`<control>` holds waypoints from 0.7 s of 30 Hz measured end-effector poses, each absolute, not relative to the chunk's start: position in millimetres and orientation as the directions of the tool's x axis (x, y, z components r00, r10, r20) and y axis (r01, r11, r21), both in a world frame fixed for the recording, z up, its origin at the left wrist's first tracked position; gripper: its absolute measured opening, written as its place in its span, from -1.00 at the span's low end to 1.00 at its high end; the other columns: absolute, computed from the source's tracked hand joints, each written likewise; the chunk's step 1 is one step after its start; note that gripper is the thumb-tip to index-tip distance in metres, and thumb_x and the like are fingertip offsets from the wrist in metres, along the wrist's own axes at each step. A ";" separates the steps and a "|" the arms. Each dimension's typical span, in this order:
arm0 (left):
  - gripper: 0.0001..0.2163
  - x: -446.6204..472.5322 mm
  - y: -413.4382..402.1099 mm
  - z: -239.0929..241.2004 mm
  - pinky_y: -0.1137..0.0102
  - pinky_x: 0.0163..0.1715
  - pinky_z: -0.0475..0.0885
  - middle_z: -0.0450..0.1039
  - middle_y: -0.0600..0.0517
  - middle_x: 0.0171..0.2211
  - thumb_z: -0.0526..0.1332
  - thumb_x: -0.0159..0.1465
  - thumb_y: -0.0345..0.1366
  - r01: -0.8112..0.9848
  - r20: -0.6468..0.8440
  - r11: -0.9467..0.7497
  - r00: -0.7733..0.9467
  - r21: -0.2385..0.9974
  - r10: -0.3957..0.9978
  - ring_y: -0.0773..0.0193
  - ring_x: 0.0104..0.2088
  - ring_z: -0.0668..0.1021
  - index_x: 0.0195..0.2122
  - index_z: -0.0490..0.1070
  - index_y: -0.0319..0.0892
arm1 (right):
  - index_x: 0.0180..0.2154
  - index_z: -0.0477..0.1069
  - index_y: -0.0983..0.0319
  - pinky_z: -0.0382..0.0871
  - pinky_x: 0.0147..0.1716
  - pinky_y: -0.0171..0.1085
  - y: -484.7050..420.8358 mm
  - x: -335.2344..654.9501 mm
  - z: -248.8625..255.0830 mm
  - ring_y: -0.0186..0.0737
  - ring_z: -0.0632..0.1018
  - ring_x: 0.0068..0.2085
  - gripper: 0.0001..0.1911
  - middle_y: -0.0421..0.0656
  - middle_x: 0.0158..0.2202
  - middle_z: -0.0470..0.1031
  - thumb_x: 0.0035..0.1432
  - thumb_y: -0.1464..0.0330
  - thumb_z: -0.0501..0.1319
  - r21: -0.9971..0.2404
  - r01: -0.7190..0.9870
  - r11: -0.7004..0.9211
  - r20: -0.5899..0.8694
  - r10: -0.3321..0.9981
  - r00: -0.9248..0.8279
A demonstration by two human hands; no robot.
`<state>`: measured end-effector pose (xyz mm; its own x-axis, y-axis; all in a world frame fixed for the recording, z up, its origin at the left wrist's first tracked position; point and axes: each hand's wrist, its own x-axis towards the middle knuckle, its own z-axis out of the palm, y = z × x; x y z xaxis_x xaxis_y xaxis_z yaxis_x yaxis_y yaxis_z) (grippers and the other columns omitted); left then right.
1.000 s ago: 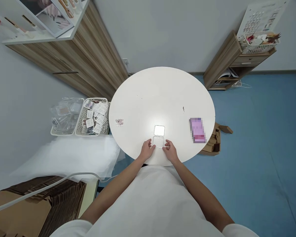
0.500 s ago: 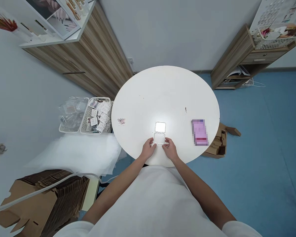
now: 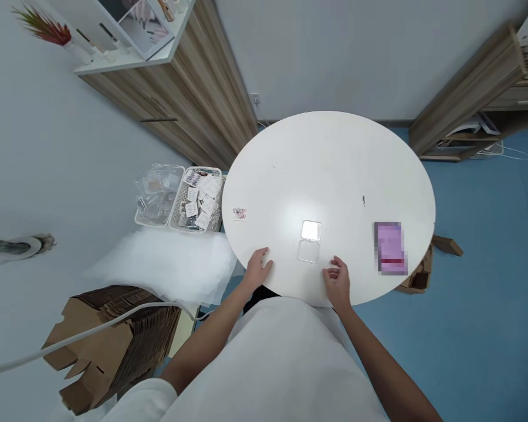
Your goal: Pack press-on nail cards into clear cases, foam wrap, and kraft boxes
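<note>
A small clear plastic case [image 3: 308,252] lies unfolded on the white round table [image 3: 325,158], its lid side bright with reflected light. My left hand [image 3: 257,268] rests at the table's near edge, left of the case and apart from it, thumb and fingers spread with nothing between them. To the right of the case is my right hand [image 3: 338,283], holding nothing, its fingers slightly bent and apart. A little printed card with pinkish pieces [image 3: 240,214] lies near the table's left side.
A blurred purple item [image 3: 391,248] lies on the table's right side. Left of the table stand a white basket of cards [image 3: 172,220], a bin of clear bags [image 3: 144,220], white sheets [image 3: 167,258] and stacked flat cardboard [image 3: 97,334]. An open carton [image 3: 422,280] sits on the floor.
Both hands have let go of the clear case and moved apart, the left one leftward, the right one rightward. The case stays on the table. The camera view has turned left.
</note>
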<state>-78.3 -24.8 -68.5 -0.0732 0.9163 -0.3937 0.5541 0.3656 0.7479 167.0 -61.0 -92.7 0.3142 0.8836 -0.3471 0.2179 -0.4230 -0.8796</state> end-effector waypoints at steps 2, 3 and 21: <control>-0.64 -116.3 -12.7 -65.0 0.28 -0.12 0.31 0.27 -0.09 -0.03 0.15 0.10 -0.28 0.591 -0.329 0.353 -0.153 0.725 0.932 0.14 -0.04 0.35 -0.04 0.27 -0.13 | 0.03 0.10 0.18 0.37 -0.35 -0.20 -60.4 160.0 -82.8 -0.25 0.39 -0.31 -0.51 -0.04 -0.10 0.29 0.02 0.27 0.09 -0.885 0.303 -0.352 -0.249 0.910 0.331; -0.64 -135.0 -4.3 -64.1 0.28 -0.14 0.32 0.28 -0.09 -0.05 0.16 0.10 -0.28 0.609 -0.307 0.350 -0.179 0.711 0.935 0.13 -0.05 0.36 -0.05 0.28 -0.14 | 0.02 0.11 0.17 0.36 -0.38 -0.21 -56.6 153.2 -77.2 -0.24 0.38 -0.31 -0.52 -0.05 -0.11 0.29 0.04 0.28 0.08 -0.885 0.345 -0.313 -0.208 0.928 0.308; -0.40 -241.8 137.5 -86.4 0.38 -0.33 0.29 0.35 -0.03 -0.29 0.18 0.09 -0.36 0.838 -0.457 0.170 0.104 0.519 0.884 0.19 -0.25 0.41 0.16 0.00 -0.19 | 0.08 0.06 0.12 0.18 -0.09 -0.09 129.7 -71.0 -94.5 -0.06 0.24 -0.02 -0.39 -0.08 -0.04 0.21 -0.03 0.38 0.17 -0.534 0.842 -0.070 -0.363 0.919 -0.154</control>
